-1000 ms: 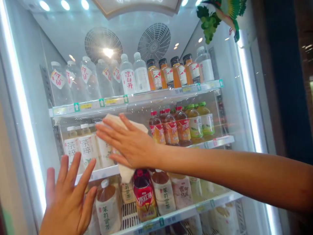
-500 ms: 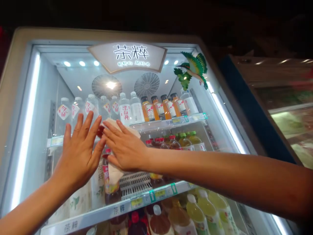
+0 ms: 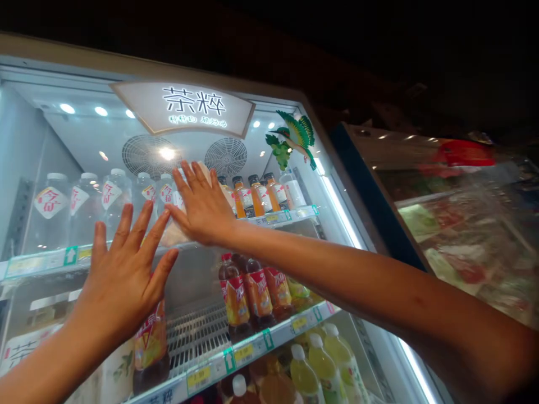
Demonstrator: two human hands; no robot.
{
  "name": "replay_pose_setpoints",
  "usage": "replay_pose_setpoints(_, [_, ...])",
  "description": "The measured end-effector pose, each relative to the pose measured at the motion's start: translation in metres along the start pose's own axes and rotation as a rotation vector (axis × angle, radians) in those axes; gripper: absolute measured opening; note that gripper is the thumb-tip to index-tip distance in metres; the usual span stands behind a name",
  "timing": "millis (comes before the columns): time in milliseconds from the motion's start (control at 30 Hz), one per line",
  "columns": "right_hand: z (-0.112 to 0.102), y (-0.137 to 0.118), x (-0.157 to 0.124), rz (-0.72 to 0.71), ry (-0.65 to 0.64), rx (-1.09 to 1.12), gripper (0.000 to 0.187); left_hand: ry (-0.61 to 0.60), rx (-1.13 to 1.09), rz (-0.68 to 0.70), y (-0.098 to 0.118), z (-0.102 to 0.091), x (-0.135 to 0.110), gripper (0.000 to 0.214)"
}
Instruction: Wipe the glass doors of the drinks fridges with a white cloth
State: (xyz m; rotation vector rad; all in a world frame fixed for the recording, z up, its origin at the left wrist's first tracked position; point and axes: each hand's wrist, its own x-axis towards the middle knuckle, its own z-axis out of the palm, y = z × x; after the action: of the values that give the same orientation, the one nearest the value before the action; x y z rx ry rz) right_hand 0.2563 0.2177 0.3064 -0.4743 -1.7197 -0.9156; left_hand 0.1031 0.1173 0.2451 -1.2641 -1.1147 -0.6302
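Observation:
My right hand (image 3: 205, 209) lies flat with its fingers stretched, pressing a pale cloth (image 3: 173, 234) against the clear glass front of the lit drinks fridge (image 3: 281, 96). Most of the cloth is hidden under the palm; its edges show beyond the fingertips and below the thumb. Lower and to the left, my left hand (image 3: 126, 272) is spread open, palm toward the glass, holding nothing. Whether its palm touches the glass I cannot tell. Behind the hands stand clear water bottles (image 3: 112, 193) on the upper shelf and red-labelled tea bottles (image 3: 234, 300) below.
A fan-shaped sign (image 3: 185, 106) sits at the top of the fridge, with a green bird decoration (image 3: 297, 137) at its right. Pale green drink bottles (image 3: 305, 370) stand on the bottom shelf. Another display case (image 3: 467, 224) with wrapped goods is to the right.
My right hand has moved up over the glass with the cloth, away from my left hand. The view has shifted, showing more of the right side. My left hand stays spread.

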Motion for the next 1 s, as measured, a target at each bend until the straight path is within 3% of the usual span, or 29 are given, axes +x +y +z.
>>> replay_pose_setpoints(133, [0.001, 0.026, -0.027, -0.100, -0.015, -0.028, 0.065, -0.009, -0.023, 0.039, 0.028, 0.009, 0.008, 0.064])
replay_pose_setpoints(267, [0.002, 0.072, -0.037, 0.114, -0.045, -0.015, 0.064, -0.018, -0.027, 0.043, 0.049, 0.017, 0.023, 0.062])
replay_pose_setpoints(400, [0.008, 0.117, -0.063, 0.028, 0.016, 0.016, 0.066, 0.000, -0.068, 0.043, 0.072, 0.027, 0.046, 0.064])
replay_pose_setpoints(467, [0.010, 0.142, -0.084, 0.029, 0.027, 0.025, 0.065, -0.004, -0.091, 0.073, 0.089, 0.032, 0.059, 0.065])
replay_pose_setpoints(600, [0.013, 0.185, -0.123, 0.204, 0.077, 0.071, 0.065, -0.035, -0.141, 0.117, 0.137, 0.045, 0.088, 0.067])
replay_pose_setpoints(733, [0.013, 0.205, -0.142, 0.083, 0.070, 0.060, 0.067, -0.083, -0.219, 0.145, 0.186, 0.058, 0.112, 0.070])
replay_pose_setpoints(800, [0.012, 0.213, -0.142, 0.122, 0.042, 0.053, 0.065, -0.093, -0.245, 0.142, 0.204, 0.065, 0.118, 0.070])
replay_pose_setpoints(900, [0.011, 0.223, -0.144, 0.250, 0.057, 0.057, 0.066, -0.099, -0.271, 0.130, 0.218, 0.074, 0.122, 0.071])
replay_pose_setpoints(1000, [0.008, 0.235, -0.153, 0.126, 0.055, 0.071, 0.068, -0.093, -0.287, 0.122, 0.221, 0.079, 0.120, 0.071])
